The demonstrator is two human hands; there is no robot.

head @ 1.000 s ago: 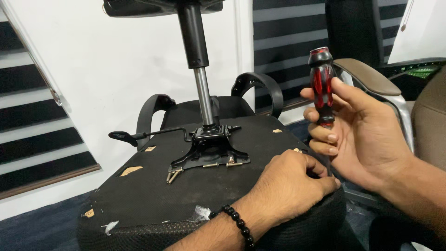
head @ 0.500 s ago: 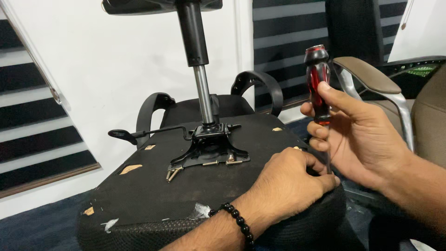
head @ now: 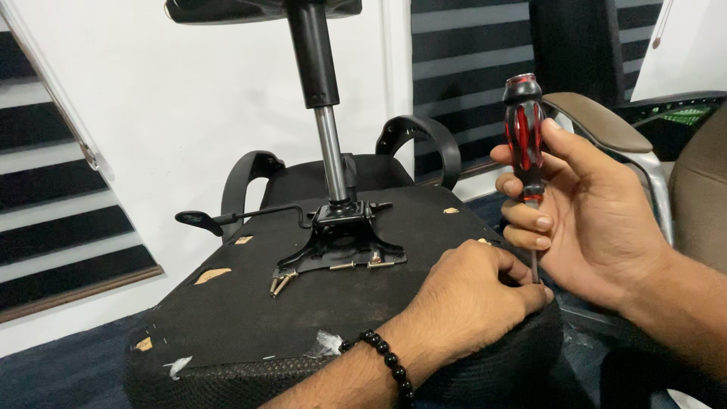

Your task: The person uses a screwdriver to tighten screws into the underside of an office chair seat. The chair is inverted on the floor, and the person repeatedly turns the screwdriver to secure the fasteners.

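Barely shifting since earlier frames: red-and-black screwdriver [head: 524, 136] staying upright, tip at right edge of upturned chair seat underside [head: 250, 318]. Right hand [head: 583, 204], fingers clamped on handle, driving. Left hand [head: 469, 303], fingers curled together around shaft tip, steadying. Keeping shaft plumb, pressing down, likely preventing slipping. Loose bolts [head: 282, 283] lying beside mechanism plate [head: 341, 242].

Right hand [head: 591, 204] tipped the screwdriver [head: 524, 136] upright — slightly higher.
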